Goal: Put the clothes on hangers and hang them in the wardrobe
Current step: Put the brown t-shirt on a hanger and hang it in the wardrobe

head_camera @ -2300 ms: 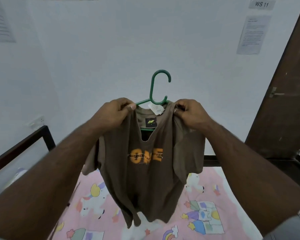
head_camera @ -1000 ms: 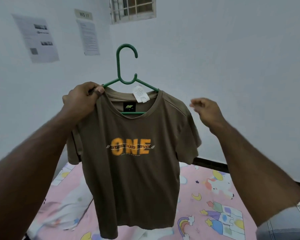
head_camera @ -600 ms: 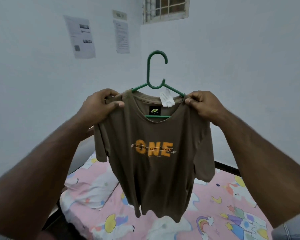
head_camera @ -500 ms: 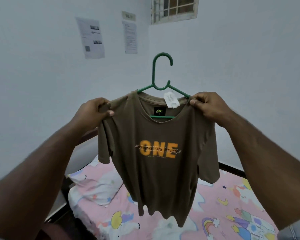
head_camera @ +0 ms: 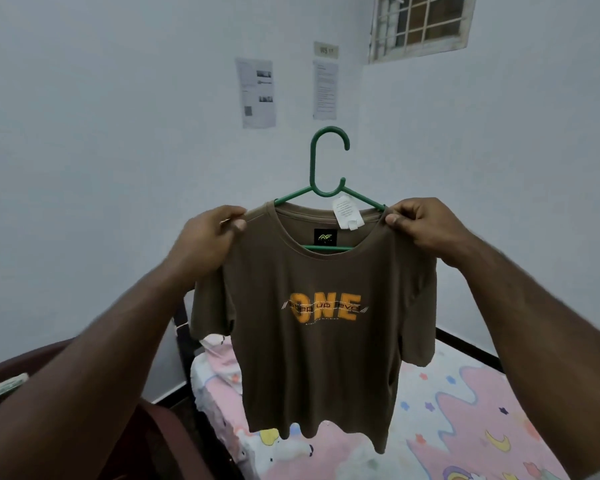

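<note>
A brown T-shirt (head_camera: 312, 368) with orange "ONE" print hangs on a green plastic hanger (head_camera: 314, 161), held up in front of me over the bed. The hanger's hook points up and its arms run inside the collar. My left hand (head_camera: 208, 240) pinches the shirt's left shoulder. My right hand (head_camera: 426, 226) pinches the right shoulder at the hanger's arm. A white tag (head_camera: 347, 213) is flipped out over the back of the collar. No wardrobe is in view.
Below lies a bed with a pink cartoon-print sheet (head_camera: 465, 427) and a dark frame (head_camera: 465, 348). A dark brown wooden piece (head_camera: 174, 441) stands at lower left. Papers (head_camera: 257, 91) hang on the white wall, with a barred window (head_camera: 420, 22) at upper right.
My right hand, which was off the shirt a second ago, now pinches its right shoulder. The view has swung left, so the wall papers and window have shifted right.
</note>
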The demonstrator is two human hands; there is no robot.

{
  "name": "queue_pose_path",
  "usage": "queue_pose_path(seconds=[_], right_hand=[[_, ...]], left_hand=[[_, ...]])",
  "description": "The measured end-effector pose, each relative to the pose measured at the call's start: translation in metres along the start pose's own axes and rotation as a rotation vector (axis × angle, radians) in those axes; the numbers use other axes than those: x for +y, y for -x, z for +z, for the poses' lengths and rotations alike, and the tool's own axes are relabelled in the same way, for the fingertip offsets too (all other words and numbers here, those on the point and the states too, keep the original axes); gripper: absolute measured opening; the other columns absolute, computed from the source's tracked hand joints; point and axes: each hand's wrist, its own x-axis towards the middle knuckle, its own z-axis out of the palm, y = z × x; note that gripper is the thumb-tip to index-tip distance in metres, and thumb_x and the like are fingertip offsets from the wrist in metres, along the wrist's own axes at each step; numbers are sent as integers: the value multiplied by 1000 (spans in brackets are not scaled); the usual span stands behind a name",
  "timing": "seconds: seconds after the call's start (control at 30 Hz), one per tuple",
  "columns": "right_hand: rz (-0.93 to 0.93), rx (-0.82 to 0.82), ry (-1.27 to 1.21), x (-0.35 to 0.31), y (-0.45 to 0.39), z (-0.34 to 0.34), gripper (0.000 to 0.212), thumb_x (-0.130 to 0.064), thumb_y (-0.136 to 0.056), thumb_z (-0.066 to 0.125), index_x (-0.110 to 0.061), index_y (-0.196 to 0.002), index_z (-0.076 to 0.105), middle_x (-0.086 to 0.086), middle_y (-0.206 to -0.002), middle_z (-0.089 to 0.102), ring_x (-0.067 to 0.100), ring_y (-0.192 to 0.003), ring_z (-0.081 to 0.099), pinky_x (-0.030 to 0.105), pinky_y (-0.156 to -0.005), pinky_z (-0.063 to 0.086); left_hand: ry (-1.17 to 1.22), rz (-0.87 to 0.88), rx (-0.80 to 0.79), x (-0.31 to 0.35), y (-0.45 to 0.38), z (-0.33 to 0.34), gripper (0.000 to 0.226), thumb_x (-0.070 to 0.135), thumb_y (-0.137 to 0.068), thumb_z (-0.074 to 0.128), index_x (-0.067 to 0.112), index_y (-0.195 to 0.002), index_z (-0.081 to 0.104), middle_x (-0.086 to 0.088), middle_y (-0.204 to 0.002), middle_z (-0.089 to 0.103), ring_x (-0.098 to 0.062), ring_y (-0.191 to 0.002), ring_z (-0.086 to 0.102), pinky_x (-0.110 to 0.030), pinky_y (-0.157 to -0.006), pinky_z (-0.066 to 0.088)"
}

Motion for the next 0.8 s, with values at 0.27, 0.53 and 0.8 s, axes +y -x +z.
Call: queue_pose_path(seconds=[0.27, 0.53, 0.8], right_hand=[[-64, -90, -335, -12, -9, -9, 12, -22, -92, 73, -21, -103, 76, 0, -102, 76, 12, -100, 69, 29, -87, 55], [-38, -364, -856, -15, -6, 21, 27, -7, -96, 59, -3, -122, 67, 12, -112, 73, 21, -100, 68, 28, -87, 59], [-90, -538, -1199, -68, -5, 58, 37, -14, -82, 69, -1, -116, 67, 9, -103, 75, 18, -92, 72, 27, -78, 59]], left_hand=[[118, -160, 49, 21, 29, -36, 15, 23, -101, 57, 22, -101, 72, 3, -94, 72, -18, -93, 67, -45, -85, 58], [81, -304, 191, 45, 76, -88, 15, 22, -101, 59, 21, -97, 74, 2, -91, 75, -19, -91, 70, -43, -83, 58], [443, -456, 385, 57, 169, -156, 33, 28, -83, 74, 18, -115, 72, -10, -112, 72, -21, -103, 69, -38, -89, 53]])
